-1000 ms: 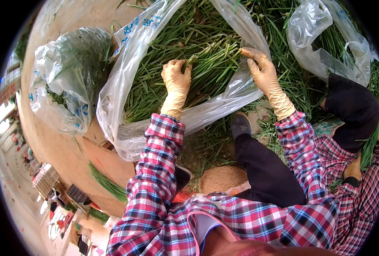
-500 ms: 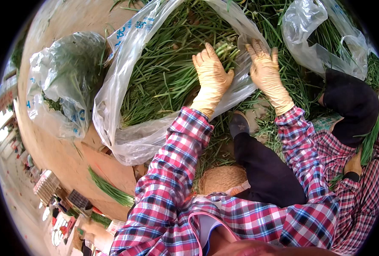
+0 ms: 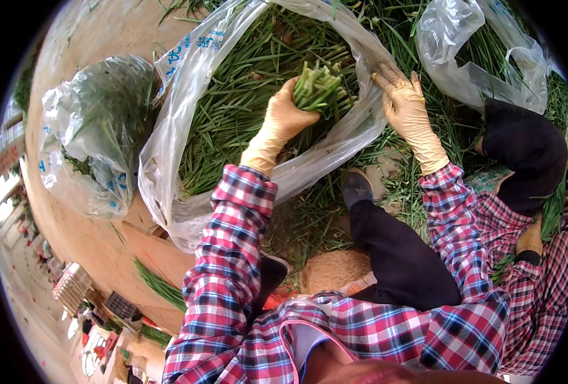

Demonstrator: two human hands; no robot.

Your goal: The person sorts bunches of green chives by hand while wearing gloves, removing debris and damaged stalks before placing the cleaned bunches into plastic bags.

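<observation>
A large clear plastic bag [image 3: 158, 173] lies wide open in front of me, filled with long green chives [image 3: 236, 118]. Inside its mouth, my gloved left hand [image 3: 282, 121] is closed round a bunch of chives [image 3: 319, 89], the pale cut ends pointing up and to the right. Its leaf ends are hidden below the hand. My gloved right hand [image 3: 407, 112] lies against the outer right rim of the bag, fingers stretched out and thumb apart, gripping nothing.
Another filled clear bag [image 3: 98, 134] stands at the left and an opened one [image 3: 453, 54] at the far right. Loose chives [image 3: 159, 281] lie on the board at lower left. A woven round seat [image 3: 335, 272] sits near my leg. A co-worker [image 3: 540, 281] sits close on the right.
My left hand has moved left and turned upright, its fingers now wrapped round the bunch of chives and lifting the cut ends. My right hand has shifted slightly along the bag's rim.
</observation>
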